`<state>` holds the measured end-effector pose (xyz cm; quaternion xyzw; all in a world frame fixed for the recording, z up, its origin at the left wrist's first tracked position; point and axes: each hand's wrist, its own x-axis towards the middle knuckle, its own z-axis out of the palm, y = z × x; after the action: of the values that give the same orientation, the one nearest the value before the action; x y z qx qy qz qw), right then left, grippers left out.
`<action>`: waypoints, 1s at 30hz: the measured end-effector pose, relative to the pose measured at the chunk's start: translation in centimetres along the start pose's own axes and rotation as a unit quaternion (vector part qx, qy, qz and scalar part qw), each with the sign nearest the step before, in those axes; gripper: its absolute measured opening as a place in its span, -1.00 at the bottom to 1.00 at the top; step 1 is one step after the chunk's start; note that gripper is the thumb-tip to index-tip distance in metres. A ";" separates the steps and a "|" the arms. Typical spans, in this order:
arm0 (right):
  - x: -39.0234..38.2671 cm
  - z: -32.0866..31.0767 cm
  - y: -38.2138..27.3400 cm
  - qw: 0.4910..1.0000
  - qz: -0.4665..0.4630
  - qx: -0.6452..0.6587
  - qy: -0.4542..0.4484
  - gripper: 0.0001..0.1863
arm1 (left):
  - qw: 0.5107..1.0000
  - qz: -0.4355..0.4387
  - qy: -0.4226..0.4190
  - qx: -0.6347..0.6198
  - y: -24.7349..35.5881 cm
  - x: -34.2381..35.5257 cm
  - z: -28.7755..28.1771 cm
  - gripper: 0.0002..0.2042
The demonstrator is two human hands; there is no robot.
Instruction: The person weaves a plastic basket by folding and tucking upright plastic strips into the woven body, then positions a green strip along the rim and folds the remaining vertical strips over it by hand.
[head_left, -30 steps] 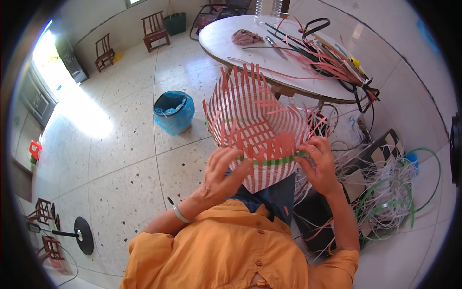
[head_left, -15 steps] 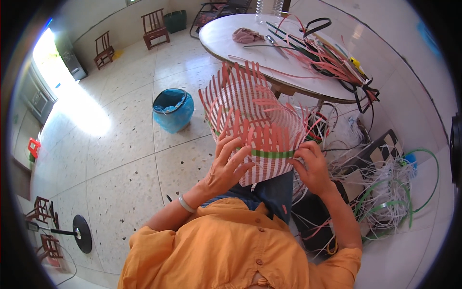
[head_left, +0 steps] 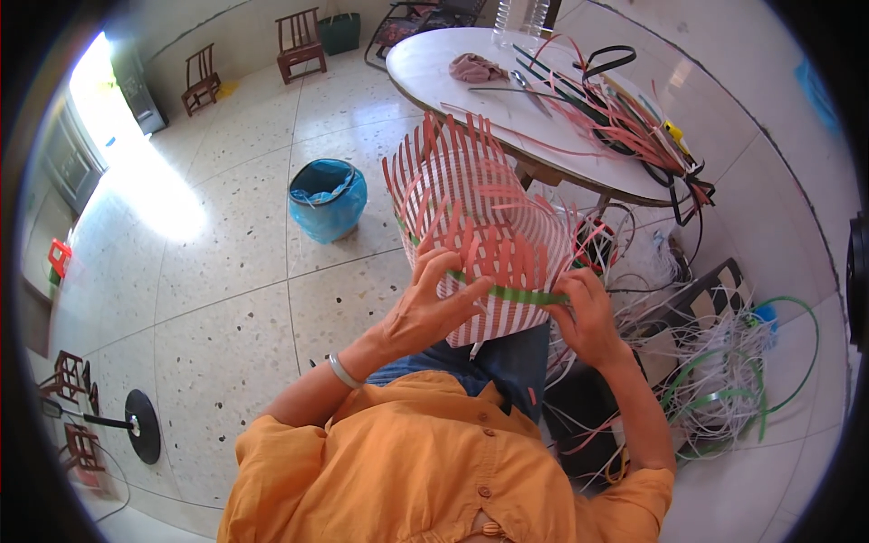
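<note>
A partly woven basket (head_left: 507,321) of pinkish-red and white strips rests on my lap, its loose red strip ends standing up around the open top. A flat green strip (head_left: 520,295) runs across its near side, just below those ends. My left hand (head_left: 425,303) grips the near left part of the rim, fingers bent over it and thumb along the green strip. At the near right corner, my right hand (head_left: 587,312) pinches the green strip between thumb and fingers. My fingers partly hide the strip at both places.
A round white table (head_left: 425,68) beyond the basket carries a bundle of red and dark strips (head_left: 625,136), scissors (head_left: 520,81) and a crumpled cloth (head_left: 475,68). A blue-lined bin (head_left: 328,213) stands on the floor to the left. Tangled white strips (head_left: 715,380) lie at right.
My left thumb has moved onto the green strip, and its fingers have shifted along the rim. The strip now slopes down toward my right hand. The whole view has shifted slightly.
</note>
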<state>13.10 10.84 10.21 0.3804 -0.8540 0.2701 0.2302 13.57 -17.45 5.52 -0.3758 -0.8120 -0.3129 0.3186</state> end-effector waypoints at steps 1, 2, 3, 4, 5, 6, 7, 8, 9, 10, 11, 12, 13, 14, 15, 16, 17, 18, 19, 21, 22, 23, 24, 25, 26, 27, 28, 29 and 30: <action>0.0 -0.4 -0.2 1.000 -0.003 0.013 -0.018 -0.68 | 1.000 0.017 0.006 -0.021 -0.2 0.1 0.0 -0.48; 0.0 -0.8 -0.6 1.000 -0.003 0.012 -0.019 -0.68 | 1.000 0.017 0.007 -0.022 -0.4 0.2 0.1 -0.48; 0.2 -1.4 -1.2 0.996 0.018 0.054 -0.063 -0.67 | 0.999 0.026 0.000 -0.034 -0.7 0.2 0.1 -0.48; 0.4 -2.0 -1.7 0.989 0.039 0.096 -0.105 -0.67 | 0.998 0.035 -0.007 -0.047 -0.8 0.2 0.2 -0.48; 0.7 -2.8 -2.0 0.989 0.040 0.094 -0.105 -0.67 | 0.998 0.036 -0.007 -0.049 -0.8 0.2 0.3 -0.48; 1.1 -3.6 -2.1 0.982 0.036 0.100 -0.159 -0.70 | 0.997 0.040 0.000 -0.060 -0.8 0.2 0.4 -0.48; 1.3 -4.0 -2.2 0.971 0.032 0.105 -0.213 -0.73 | 0.996 0.045 0.006 -0.072 -0.8 0.2 0.5 -0.48; 1.3 -4.2 -2.4 0.971 0.033 0.103 -0.213 -0.73 | 0.996 0.046 0.007 -0.073 -0.8 0.1 0.5 -0.48; 1.2 -4.3 -2.5 0.969 0.022 0.103 -0.223 -0.75 | 0.996 0.047 0.011 -0.072 -0.8 0.1 0.6 -0.49; 1.2 -4.5 -2.7 0.967 0.012 0.103 -0.233 -0.77 | 0.996 0.047 0.016 -0.070 -0.8 0.1 0.7 -0.50; 1.5 -4.8 -3.4 0.967 0.011 0.102 -0.235 -0.77 | 0.996 0.047 0.018 -0.070 -0.7 0.0 0.7 -0.50; 1.9 -5.1 -4.4 0.968 0.009 0.022 -0.250 -0.76 | 0.996 0.042 0.025 -0.081 -0.6 0.0 0.9 -0.51; 2.4 -5.4 -5.3 0.963 0.007 -0.057 -0.264 -0.75 | 0.995 0.037 0.032 -0.093 -0.6 -0.1 1.1 -0.53; 2.9 -5.6 -6.2 0.963 0.007 -0.058 -0.265 -0.75 | 0.994 0.037 0.032 -0.093 -0.5 0.0 1.1 -0.53; 3.5 -5.8 -7.0 0.957 -0.007 -0.125 -0.263 -0.71 | 0.996 0.041 0.032 -0.078 -0.5 0.0 1.1 -0.54; 4.0 -5.9 -7.6 0.946 -0.020 -0.192 -0.259 -0.65 | 0.997 0.044 0.033 -0.063 -0.4 0.0 1.0 -0.56; 4.5 -6.1 -7.9 0.946 -0.021 -0.193 -0.260 -0.65 | 0.996 0.044 0.034 -0.064 -0.4 0.0 0.9 -0.56; 5.2 -6.3 -8.0 0.950 -0.040 -0.202 -0.234 -0.58 | 0.997 0.049 0.021 -0.054 -0.3 -0.1 0.8 -0.52; 5.9 -6.4 -8.0 0.954 -0.060 -0.210 -0.207 -0.50 | 0.998 0.054 0.007 -0.043 -0.3 -0.2 0.7 -0.48; 7.3 -7.2 -8.0 0.952 -0.046 -0.172 -0.248 -0.39 | 0.998 0.049 0.002 -0.050 -0.2 -0.2 0.5 -0.49; 7.9 -7.4 -7.8 0.949 -0.031 -0.132 -0.286 -0.28 | 0.997 0.045 -0.004 -0.057 -0.2 -0.2 0.4 -0.50; 8.3 -7.5 -7.3 0.948 -0.030 -0.133 -0.287 -0.28 | 0.997 0.045 -0.003 -0.058 -0.2 -0.2 0.4 -0.50; 8.7 -7.5 -6.8 0.946 -0.046 -0.112 -0.300 -0.26 | 0.997 0.047 -0.006 -0.063 -0.2 -0.1 0.4 -0.51; 9.0 -7.6 -6.5 0.943 -0.062 -0.092 -0.313 -0.24 | 0.996 0.050 -0.008 -0.069 -0.1 -0.1 0.4 -0.52; 9.5 -7.6 -6.4 0.943 -0.063 -0.092 -0.313 -0.24 | 0.996 0.049 -0.007 -0.068 -0.2 -0.1 0.3 -0.52; 9.9 -7.6 -6.5 0.937 -0.070 -0.096 -0.330 -0.25 | 0.997 0.050 -0.012 -0.062 -0.2 -0.1 0.2 -0.52; 10.3 -7.7 -6.6 0.930 -0.076 -0.100 -0.346 -0.26 | 0.997 0.051 -0.018 -0.057 -0.2 -0.1 0.1 -0.53; 10.6 -7.7 -6.7 0.930 -0.076 -0.101 -0.346 -0.26 | 0.997 0.051 -0.017 -0.057 -0.2 -0.1 0.1 -0.53; 10.9 -7.8 -6.9 0.928 -0.078 -0.099 -0.350 -0.28 | 0.997 0.053 -0.010 -0.057 -0.1 0.0 0.1 -0.52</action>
<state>13.30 6.18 24.51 0.4912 -0.8705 0.0147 -0.0268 13.45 -17.46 5.39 -0.4392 -0.7747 -0.3375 0.3050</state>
